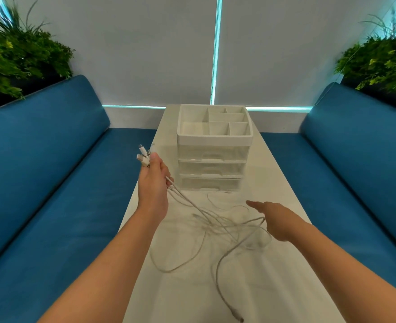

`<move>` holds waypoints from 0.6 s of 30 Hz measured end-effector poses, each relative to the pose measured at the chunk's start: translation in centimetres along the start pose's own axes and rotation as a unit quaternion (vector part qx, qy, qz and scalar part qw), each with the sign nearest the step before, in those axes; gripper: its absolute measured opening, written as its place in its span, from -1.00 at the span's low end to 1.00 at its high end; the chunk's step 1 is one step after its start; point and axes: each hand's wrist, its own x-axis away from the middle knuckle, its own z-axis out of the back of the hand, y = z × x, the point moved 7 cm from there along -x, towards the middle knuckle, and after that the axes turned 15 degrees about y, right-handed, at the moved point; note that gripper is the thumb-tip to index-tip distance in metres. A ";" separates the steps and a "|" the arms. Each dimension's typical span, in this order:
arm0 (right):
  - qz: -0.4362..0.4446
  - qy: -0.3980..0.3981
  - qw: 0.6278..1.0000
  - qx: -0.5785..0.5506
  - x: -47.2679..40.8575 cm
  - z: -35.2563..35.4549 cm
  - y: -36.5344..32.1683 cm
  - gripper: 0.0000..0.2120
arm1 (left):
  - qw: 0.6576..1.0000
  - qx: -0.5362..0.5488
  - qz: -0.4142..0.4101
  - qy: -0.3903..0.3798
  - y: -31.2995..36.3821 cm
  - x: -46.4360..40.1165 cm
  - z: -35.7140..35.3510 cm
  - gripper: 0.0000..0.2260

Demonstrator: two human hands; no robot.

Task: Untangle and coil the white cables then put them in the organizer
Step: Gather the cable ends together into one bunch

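Note:
Several white cables (pixel 218 226) lie in a loose tangle on the white table (pixel 285 287). My left hand (pixel 153 183) is raised above the table's left side and grips a bundle of their plug ends (pixel 144 156), which stick up past my fingers. The strands run down from that hand into the tangle. My right hand (pixel 275 219) hovers over the right part of the tangle, fingers stretched out, holding nothing. The white organizer (pixel 214 138) stands at the far end, with an open divided tray on top and three clear drawers below, all closed.
Blue cushioned benches (pixel 52 183) run along both sides of the narrow table. Green plants (pixel 17 59) sit behind each bench back. One cable end (pixel 237 317) reaches the near table edge; another thin strand (pixel 227 191) lies by the organizer's base.

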 end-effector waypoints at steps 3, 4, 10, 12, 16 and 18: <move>0.030 -0.014 0.997 0.064 -0.1 1.1 -1.4 -0.26 | 1.000 -0.007 0.000 -0.018 -0.1 0.6 -0.7 -0.68; 0.034 -0.009 0.998 0.052 -0.2 1.7 -1.9 -0.32 | 1.000 -0.001 0.005 -0.026 0.0 0.7 -0.9 -0.68; 0.136 0.000 0.983 -0.127 0.4 0.2 -8.8 -0.76 | 0.996 0.033 0.040 -0.074 0.1 2.4 -2.6 -0.71; 0.140 -0.015 0.984 -0.112 0.9 -2.6 -9.3 -0.70 | 0.995 0.046 0.042 -0.083 0.5 2.9 -2.8 -0.71; 0.122 0.039 0.985 -0.117 1.1 -5.0 -8.4 -0.68 | 0.992 0.068 0.045 -0.096 1.2 2.8 -2.2 -0.71; 0.145 0.050 0.982 -0.113 1.1 -5.3 -8.5 -0.80 | 0.993 0.061 0.041 -0.093 1.1 2.6 -1.8 -0.69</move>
